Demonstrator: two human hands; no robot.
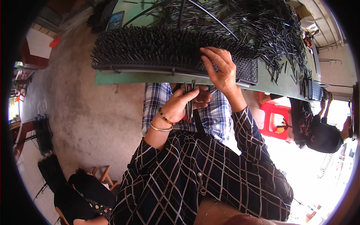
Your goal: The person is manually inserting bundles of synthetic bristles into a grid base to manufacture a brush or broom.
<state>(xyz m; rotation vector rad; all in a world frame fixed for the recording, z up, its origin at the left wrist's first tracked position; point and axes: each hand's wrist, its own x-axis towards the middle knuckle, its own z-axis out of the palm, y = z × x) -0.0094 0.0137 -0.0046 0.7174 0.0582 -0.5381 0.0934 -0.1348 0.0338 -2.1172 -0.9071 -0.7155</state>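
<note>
A long black rack lies along the near edge of the green table, its holes packed with upright thin black sticks. Bare holes show toward its right end. My left hand, below the table edge and above my lap, is closed around a small bundle of thin dark sticks. Over the rack, my right hand has thumb and index finger bent close together at the border between the filled and bare holes. What sits between those fingertips is too small to make out.
A big heap of loose black sticks covers the back and right of the table. Thin black rods arch over it. At right are a red stool and another person; a second person is at lower left.
</note>
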